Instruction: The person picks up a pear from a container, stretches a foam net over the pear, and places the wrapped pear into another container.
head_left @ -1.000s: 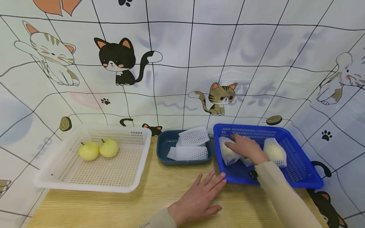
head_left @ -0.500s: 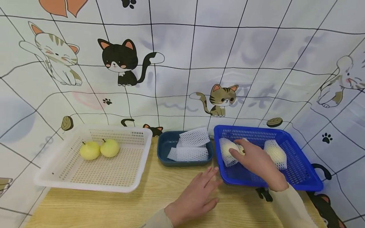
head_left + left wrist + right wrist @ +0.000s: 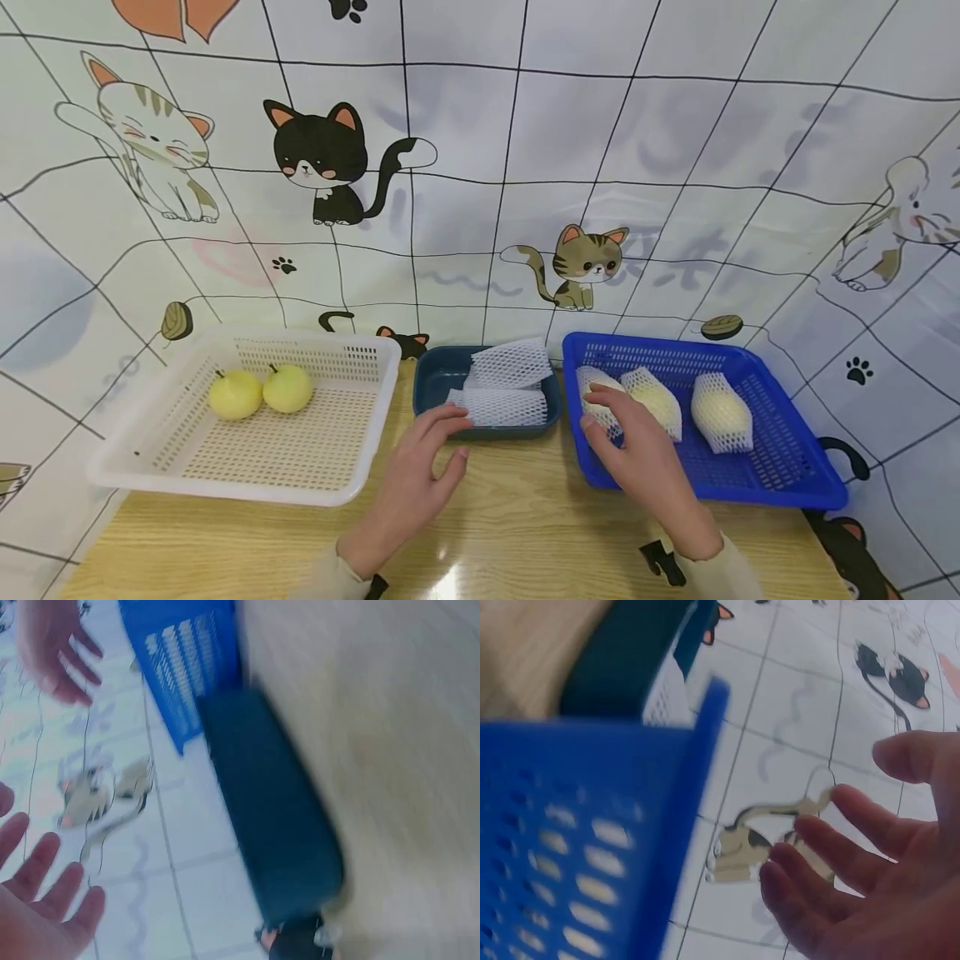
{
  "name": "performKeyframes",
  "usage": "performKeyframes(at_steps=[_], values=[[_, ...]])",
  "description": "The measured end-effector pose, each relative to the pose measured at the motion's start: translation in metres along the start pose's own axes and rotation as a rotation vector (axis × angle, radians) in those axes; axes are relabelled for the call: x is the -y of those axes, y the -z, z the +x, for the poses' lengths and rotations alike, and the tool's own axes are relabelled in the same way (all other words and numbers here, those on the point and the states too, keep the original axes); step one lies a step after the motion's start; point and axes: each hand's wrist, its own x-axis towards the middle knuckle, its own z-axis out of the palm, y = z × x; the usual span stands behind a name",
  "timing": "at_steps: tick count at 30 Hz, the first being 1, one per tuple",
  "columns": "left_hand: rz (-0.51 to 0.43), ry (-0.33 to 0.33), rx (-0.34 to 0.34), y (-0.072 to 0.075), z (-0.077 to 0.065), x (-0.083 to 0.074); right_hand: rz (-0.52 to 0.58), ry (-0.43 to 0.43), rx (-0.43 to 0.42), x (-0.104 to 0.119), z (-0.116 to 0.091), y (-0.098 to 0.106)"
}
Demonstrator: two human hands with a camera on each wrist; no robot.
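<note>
The front white foam-mesh sleeve (image 3: 507, 407) lies crosswise, just forward-right of the left hand (image 3: 411, 479), the nearer grip; both that and the right hand (image 3: 647, 462) spread loosely, holding nothing.

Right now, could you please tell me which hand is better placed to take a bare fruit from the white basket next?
Probably the left: the left hand, holding nothing, is nearer the two bare fruits in the white basket, while the right hand is by the blue basket.
</note>
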Motion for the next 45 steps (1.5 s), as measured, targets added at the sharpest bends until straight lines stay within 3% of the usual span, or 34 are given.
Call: performKeyframes(at_steps=[4,10,16,24,28,32,37,45], values=[[0.069,0.076,0.031,0.030,0.002,0.010,-0.030,0.131,-0.057,0.008,-0.005,-0.019],[0.154,0.177,0.198,0.072,0.013,0.022,-0.050,0.332,-0.068,0.027,-0.011,-0.047],[0.172,0.254,0.259,0.096,0.021,0.037,-0.046,0.444,0.067,0.049,-0.015,-0.076],[0.255,0.289,0.161,0.129,0.026,0.067,-0.054,0.624,0.176,0.080,-0.013,-0.117],[0.304,0.353,0.185,0.148,0.030,0.083,-0.075,0.673,0.263,0.094,-0.007,-0.131],[0.334,0.406,0.232,0.166,0.038,0.096,-0.165,0.699,0.384,0.107,0.001,-0.137],[0.371,0.471,0.331,0.183,0.051,0.117,-0.297,0.725,0.472,0.123,0.009,-0.146],[0.430,0.589,0.607,0.192,0.065,0.157,-0.419,0.753,0.460,0.133,0.011,-0.166]])
